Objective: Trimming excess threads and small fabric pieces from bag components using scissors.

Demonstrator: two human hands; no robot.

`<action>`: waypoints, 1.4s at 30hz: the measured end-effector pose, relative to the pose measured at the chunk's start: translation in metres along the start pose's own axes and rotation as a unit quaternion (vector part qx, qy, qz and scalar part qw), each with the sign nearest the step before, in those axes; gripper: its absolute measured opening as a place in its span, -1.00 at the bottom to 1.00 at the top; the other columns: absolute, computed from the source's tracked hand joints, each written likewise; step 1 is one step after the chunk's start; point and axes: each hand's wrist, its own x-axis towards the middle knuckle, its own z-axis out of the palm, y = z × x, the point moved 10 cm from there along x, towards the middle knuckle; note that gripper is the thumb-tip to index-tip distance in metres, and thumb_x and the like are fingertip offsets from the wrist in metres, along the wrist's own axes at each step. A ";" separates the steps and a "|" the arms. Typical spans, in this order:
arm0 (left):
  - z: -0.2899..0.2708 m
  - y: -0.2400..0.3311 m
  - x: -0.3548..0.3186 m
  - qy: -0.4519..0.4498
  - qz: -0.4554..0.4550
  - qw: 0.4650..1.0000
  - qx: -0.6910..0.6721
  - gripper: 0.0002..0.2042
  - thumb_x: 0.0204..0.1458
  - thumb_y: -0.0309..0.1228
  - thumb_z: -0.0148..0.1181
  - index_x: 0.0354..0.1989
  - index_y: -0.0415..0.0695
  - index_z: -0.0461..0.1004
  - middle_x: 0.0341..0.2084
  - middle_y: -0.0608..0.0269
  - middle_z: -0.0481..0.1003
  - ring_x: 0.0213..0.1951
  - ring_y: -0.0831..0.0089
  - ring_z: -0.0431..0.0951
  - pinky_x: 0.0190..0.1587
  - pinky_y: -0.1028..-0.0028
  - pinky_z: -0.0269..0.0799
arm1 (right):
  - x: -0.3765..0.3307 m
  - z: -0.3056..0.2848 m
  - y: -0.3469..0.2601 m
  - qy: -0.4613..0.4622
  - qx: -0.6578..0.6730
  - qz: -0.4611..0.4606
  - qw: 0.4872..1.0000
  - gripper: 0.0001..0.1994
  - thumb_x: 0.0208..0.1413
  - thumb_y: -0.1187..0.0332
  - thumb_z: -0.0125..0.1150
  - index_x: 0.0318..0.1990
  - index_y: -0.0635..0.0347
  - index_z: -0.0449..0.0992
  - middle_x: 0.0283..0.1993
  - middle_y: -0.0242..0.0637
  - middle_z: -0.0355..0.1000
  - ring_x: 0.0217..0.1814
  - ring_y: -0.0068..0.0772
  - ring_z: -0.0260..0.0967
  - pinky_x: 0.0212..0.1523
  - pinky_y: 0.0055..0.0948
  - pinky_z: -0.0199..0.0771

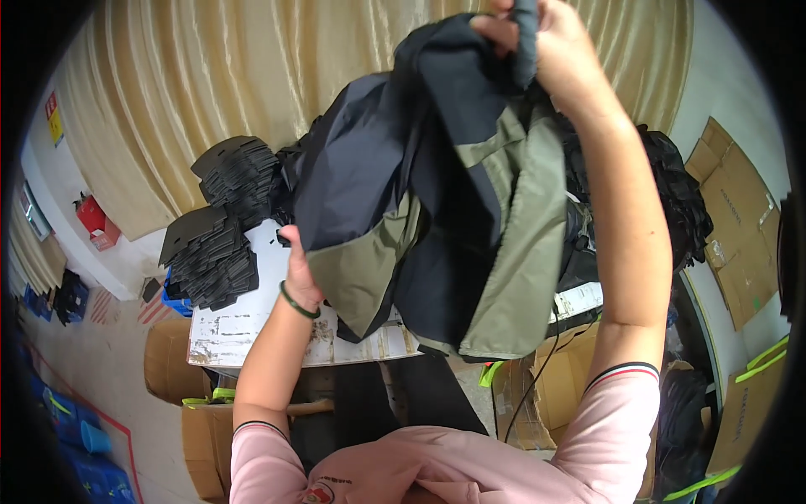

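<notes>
A black and olive-green jacket hangs in front of me above the white table. My right hand is raised high and closed on the jacket's upper part, near a thick dark band of cloth. Folds of fabric drop from there nearly to the table's front edge. Lower down, my left hand is at the jacket's left edge, upright with the visible digits stretched out. A dark green bracelet circles that wrist. The jacket hides part of the left hand.
Stacks of flat black pieces lie at the table's left. A dark garment pile is at the right. Open cardboard boxes stand below the table, near a hanging black cable. A gold curtain covers the back.
</notes>
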 end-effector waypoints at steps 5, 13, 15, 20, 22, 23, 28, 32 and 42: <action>0.041 0.028 0.003 0.070 0.035 0.906 0.415 -0.62 0.03 -0.55 0.19 0.05 -0.25 0.32 -0.35 0.24 0.50 -0.38 0.47 0.51 -0.21 0.51 0.44 | 0.000 0.019 0.027 0.003 -0.044 -0.036 0.998 -0.71 -0.11 0.37 0.43 -0.29 0.18 0.41 -0.45 -0.43 0.39 -0.50 -0.63 0.33 -0.46 -0.61 0.33; -0.001 0.123 -0.072 0.200 0.182 0.834 0.481 -0.91 0.09 -0.57 0.11 -0.23 -0.21 0.46 -0.47 0.36 0.43 -0.52 0.62 0.41 -0.36 0.58 0.38 | -0.081 0.027 -0.014 -0.138 0.102 0.058 0.983 -0.73 -0.12 0.38 0.42 -0.30 0.25 0.45 -0.44 -0.31 0.48 -0.50 -0.61 0.39 -0.45 -0.57 0.39; -0.051 0.118 -0.090 0.259 0.129 0.839 0.461 -0.91 0.11 -0.57 0.10 -0.22 -0.20 0.44 -0.51 0.38 0.39 -0.55 0.62 0.38 -0.37 0.58 0.38 | -0.130 0.096 0.006 -0.328 0.197 0.177 0.907 -0.70 -0.11 0.44 0.42 -0.26 0.26 0.41 -0.33 -0.27 0.50 -0.42 -0.57 0.44 -0.37 -0.57 0.44; -0.176 0.110 -0.198 0.341 -0.054 0.735 0.583 -0.86 -0.09 -0.67 -0.09 -0.48 -0.14 0.35 -0.67 0.41 0.31 -0.60 0.61 0.32 -0.51 0.62 0.21 | -0.236 0.135 0.078 -0.371 0.217 0.112 0.896 -0.71 -0.03 0.59 0.33 -0.17 0.26 0.36 -0.15 -0.29 0.51 -0.22 -0.61 0.43 -0.38 -0.55 0.49; -0.217 0.111 -0.266 0.412 -0.146 0.636 0.637 -0.92 -0.11 -0.64 -0.01 -0.53 -0.15 0.33 -0.72 0.36 0.29 -0.58 0.53 0.35 -0.51 0.55 0.24 | -0.257 0.113 0.143 -0.277 0.117 0.254 0.919 -0.71 -0.05 0.56 0.34 -0.23 0.22 0.32 -0.20 -0.31 0.50 -0.30 -0.61 0.42 -0.44 -0.57 0.46; -0.240 0.122 -0.299 0.374 -0.164 0.557 0.723 -0.94 -0.11 -0.61 0.02 -0.50 -0.17 0.35 -0.71 0.30 0.32 -0.57 0.48 0.37 -0.48 0.48 0.28 | -0.275 0.098 0.182 -0.223 0.097 0.280 0.929 -0.70 -0.03 0.53 0.33 -0.21 0.21 0.32 -0.22 -0.31 0.49 -0.33 -0.60 0.41 -0.45 -0.57 0.46; -0.181 0.142 -0.306 0.408 -0.107 0.331 0.844 -0.92 0.02 -0.49 0.11 -0.33 -0.23 0.41 -0.48 0.07 0.46 -0.38 0.15 0.49 -0.25 0.34 0.42 | -0.372 0.053 0.276 -0.112 0.050 0.468 0.875 -0.76 0.02 0.71 0.05 -0.13 0.32 0.36 -0.21 -0.23 0.48 -0.17 -0.50 0.46 -0.21 -0.53 0.55; -0.078 0.066 -0.184 0.186 0.028 0.476 0.859 -0.86 -0.03 -0.51 0.19 -0.28 -0.21 0.47 -0.36 0.07 0.45 -0.26 0.11 0.46 -0.16 0.31 0.39 | -0.414 0.051 0.274 -0.156 0.031 0.449 0.879 -0.75 -0.02 0.64 0.22 -0.18 0.25 0.36 -0.21 -0.28 0.51 -0.29 -0.57 0.46 -0.35 -0.53 0.45; -0.076 -0.093 -0.049 -0.146 -0.041 0.352 0.924 -0.75 -0.13 -0.36 0.28 -0.21 -0.06 0.52 -0.37 0.23 0.31 -0.20 0.24 0.32 -0.14 0.31 0.19 | -0.479 0.029 0.284 -0.135 0.004 0.456 0.880 -0.73 -0.08 0.67 0.23 -0.20 0.32 0.36 -0.25 -0.28 0.47 -0.23 -0.53 0.43 -0.23 -0.50 0.52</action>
